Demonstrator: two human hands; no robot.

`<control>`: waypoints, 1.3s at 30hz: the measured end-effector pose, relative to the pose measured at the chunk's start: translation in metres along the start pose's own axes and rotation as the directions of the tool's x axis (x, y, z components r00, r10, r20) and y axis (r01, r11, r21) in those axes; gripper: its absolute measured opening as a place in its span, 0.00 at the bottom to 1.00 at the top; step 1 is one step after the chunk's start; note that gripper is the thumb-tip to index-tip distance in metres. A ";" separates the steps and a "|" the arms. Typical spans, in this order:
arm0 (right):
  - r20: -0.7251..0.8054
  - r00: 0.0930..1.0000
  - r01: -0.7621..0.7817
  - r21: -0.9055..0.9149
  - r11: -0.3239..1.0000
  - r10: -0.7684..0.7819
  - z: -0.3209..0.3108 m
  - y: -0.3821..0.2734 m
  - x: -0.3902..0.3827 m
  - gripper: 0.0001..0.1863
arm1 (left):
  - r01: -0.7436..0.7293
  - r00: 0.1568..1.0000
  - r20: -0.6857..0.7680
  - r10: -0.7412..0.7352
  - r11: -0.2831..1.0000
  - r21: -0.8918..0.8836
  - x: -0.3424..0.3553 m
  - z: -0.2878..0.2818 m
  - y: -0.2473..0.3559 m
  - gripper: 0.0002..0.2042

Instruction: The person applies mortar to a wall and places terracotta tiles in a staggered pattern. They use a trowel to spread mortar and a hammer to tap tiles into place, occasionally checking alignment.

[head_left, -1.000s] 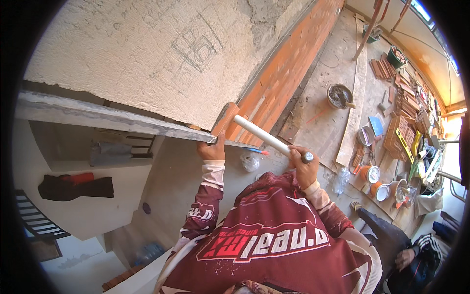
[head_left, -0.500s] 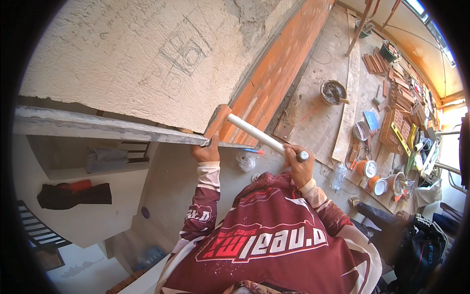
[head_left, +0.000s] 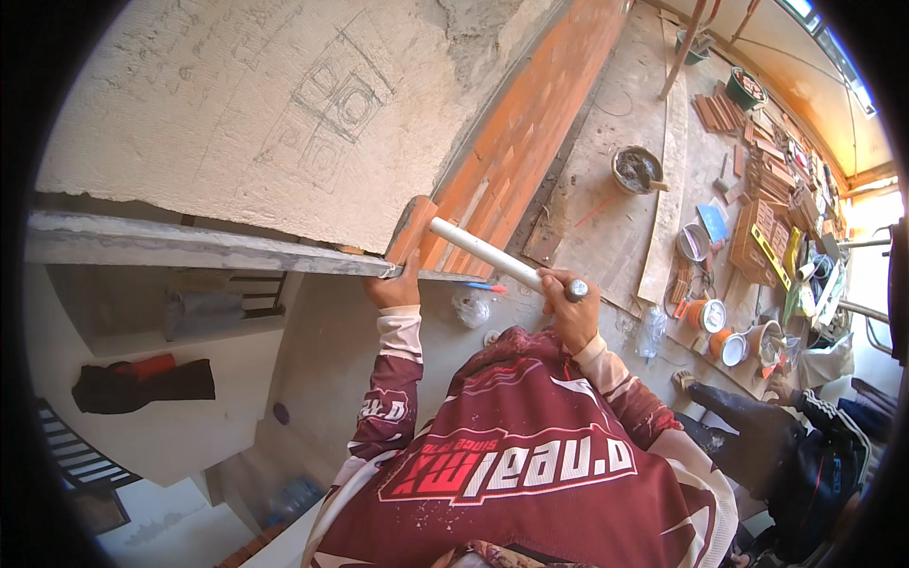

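My left hand (head_left: pixel 396 284) is at the near end of the brickwork, its fingers closed on the lower part of an orange brick tile (head_left: pixel 411 227). The tile stands at the corner of the rough cream wall (head_left: pixel 218 123). In my right hand (head_left: pixel 572 317) is a white rod (head_left: pixel 483 252) with a grey rounded end beside my thumb. Its far end meets the tile's upper right side. Rows of orange brick tiles (head_left: pixel 530 133) run away from this corner along the wall. A long grey-white straight bar (head_left: pixel 189 248) reaches from the left to my left hand.
A bucket of wet mortar (head_left: pixel 636 170) stands on the dusty floor at right. Beyond it are stacked tiles (head_left: pixel 772 180), a yellow spirit level (head_left: pixel 772 257) and several paint tubs (head_left: pixel 705 315). Another person (head_left: pixel 757 426) is low at the right. A plastic bag (head_left: pixel 472 308) lies below the brickwork.
The view has shifted slightly, so the wall and floor appear a little to the left. Both hands keep their grips, and the rod still meets the tile.
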State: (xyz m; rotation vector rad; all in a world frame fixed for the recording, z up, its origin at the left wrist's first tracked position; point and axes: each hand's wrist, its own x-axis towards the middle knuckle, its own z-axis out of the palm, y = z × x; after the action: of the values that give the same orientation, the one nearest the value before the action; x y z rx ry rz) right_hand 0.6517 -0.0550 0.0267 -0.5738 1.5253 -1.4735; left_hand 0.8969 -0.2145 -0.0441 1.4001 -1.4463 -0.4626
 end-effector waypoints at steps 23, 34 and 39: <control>-0.055 0.998 0.048 0.091 0.995 -0.043 0.007 -0.008 0.021 0.12 | -0.061 0.997 -0.035 0.068 0.980 0.189 -0.005 -0.002 -0.002 0.27; -0.042 0.997 0.073 0.100 0.992 -0.069 0.006 -0.002 0.024 0.12 | 0.009 0.999 -0.033 -0.005 0.992 0.123 -0.006 -0.002 0.007 0.30; -0.052 0.995 0.093 0.103 0.990 -0.088 0.006 -0.002 0.024 0.12 | 0.047 0.999 -0.025 -0.045 0.992 0.120 -0.007 -0.001 0.000 0.30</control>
State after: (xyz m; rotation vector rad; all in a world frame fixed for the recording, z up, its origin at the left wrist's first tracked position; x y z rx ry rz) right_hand 0.6450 -0.0789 0.0229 -0.5546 1.4643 -1.6375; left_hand 0.8966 -0.2080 -0.0458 1.5328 -1.4468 -0.3928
